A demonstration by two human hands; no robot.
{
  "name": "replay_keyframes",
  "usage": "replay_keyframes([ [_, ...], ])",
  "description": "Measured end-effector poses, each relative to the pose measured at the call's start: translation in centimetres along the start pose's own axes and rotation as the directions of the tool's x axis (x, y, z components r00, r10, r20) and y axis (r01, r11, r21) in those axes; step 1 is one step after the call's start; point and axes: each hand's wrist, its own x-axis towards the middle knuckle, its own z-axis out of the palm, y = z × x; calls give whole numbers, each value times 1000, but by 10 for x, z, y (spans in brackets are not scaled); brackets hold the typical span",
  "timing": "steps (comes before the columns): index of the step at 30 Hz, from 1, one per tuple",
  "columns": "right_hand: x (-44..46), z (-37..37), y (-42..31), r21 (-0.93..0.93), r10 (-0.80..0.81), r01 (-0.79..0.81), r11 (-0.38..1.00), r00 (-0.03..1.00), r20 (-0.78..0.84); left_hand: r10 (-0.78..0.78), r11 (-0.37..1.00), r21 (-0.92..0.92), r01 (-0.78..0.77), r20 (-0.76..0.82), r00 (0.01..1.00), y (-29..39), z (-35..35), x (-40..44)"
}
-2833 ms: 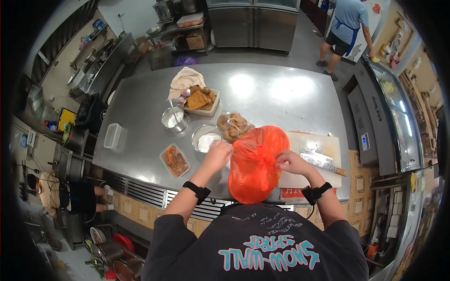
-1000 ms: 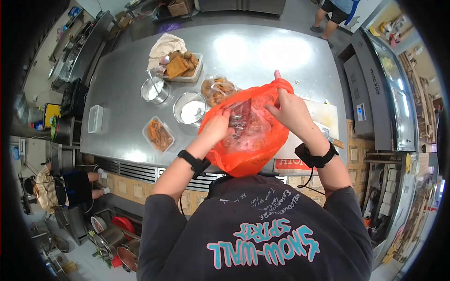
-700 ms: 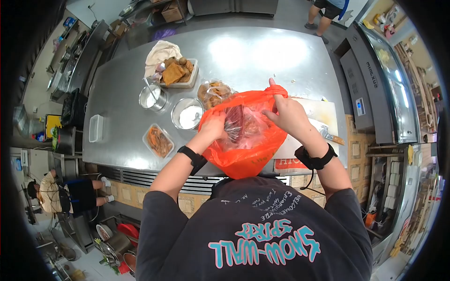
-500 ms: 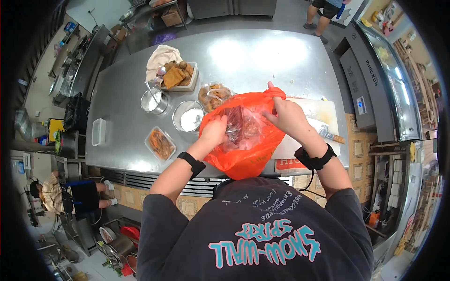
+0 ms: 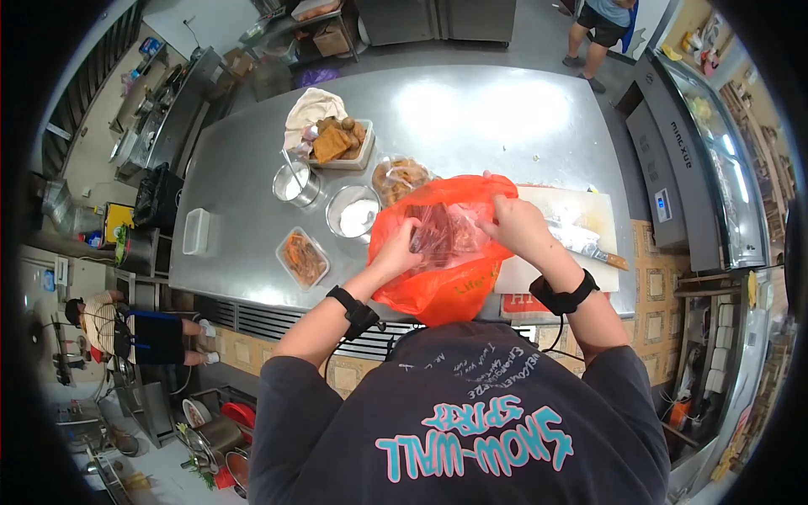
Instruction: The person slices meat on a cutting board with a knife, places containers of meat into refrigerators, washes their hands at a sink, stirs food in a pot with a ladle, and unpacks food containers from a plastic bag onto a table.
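A red plastic bag (image 5: 446,296) gapes open at the table's front edge. Inside it lie a dark reddish packet in clear plastic (image 5: 432,229) and some pinkish contents in plastic (image 5: 465,239) that I cannot identify. My left hand (image 5: 399,251) reaches into the bag's left side, its fingers closed on the dark packet's edge. On the other side, my right hand (image 5: 523,227) grips the bag's bunched rim. Beyond the bag sits a clear bag of brown food pieces (image 5: 399,178). A metal pot with white contents (image 5: 353,211) stands just left.
A knife (image 5: 599,252) lies on the white cutting board (image 5: 539,202) to the right. Leftward are a smaller metal pot (image 5: 295,183), a tub of brown pieces (image 5: 364,156), a food container (image 5: 303,257) and a white container (image 5: 196,231). Other people stand far right and at left.
The view has shifted, so the table sits slightly lower and farther right. My left fingers have moved to the dark packet's left edge, showing more of it. My right hand stays at the rim.
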Motion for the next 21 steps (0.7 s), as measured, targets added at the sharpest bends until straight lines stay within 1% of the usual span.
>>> replay_keyframes([
  [3, -6, -2, 1, -14, 7, -6, 1000, 1000, 28, -13, 985, -173, 4, -48, 999, 12, -5, 15],
  [4, -10, -4, 1, 65, -2, 0, 998, 1000, 18, -125, 915, -386, 117, 3, 992, 24, -14, 15],
  [5, -13, -6, 0, 142, -13, 12, 990, 1000, 7, -223, 788, -574, 224, 73, 972, 42, -29, 14],
  [6, -15, -7, -1, 219, -26, 27, 975, 1000, -6, -301, 613, -722, 320, 161, 940, 63, -45, 13],
  [7, -17, -7, -3, 257, -28, 33, 966, 999, -22, -343, 540, -788, 297, 117, 932, 83, -59, 7],
  [9, -22, -5, -5, 338, -47, 61, 939, 998, -50, -359, 426, -877, 223, 63, 931, 105, -94, -8],
  [10, -23, -5, -7, 332, -67, 74, 940, 997, -32, -375, 370, -912, 176, 27, 927, 110, -113, -18],
  [13, -24, -7, -15, 336, -135, 117, 934, 990, 31, -343, 177, -984, 38, -25, 939, 115, -164, -46],
  [16, -14, 0, -29, 353, -166, 124, 927, 982, 90, -310, 322, -945, -52, -157, 938, 127, -209, -79],
  [18, -16, 1, -25, 325, -143, 99, 941, 983, 114, -385, 563, -816, -131, -399, 832, 121, -228, -95],
  [20, -12, 11, -15, 303, -142, 86, 949, 975, 170, -357, 669, -733, -121, -460, 813, 106, -246, -112],
  [21, -10, 18, -12, 294, -138, 76, 953, 970, 198, -392, 729, -682, -51, -478, 786, 91, -256, -120],
])
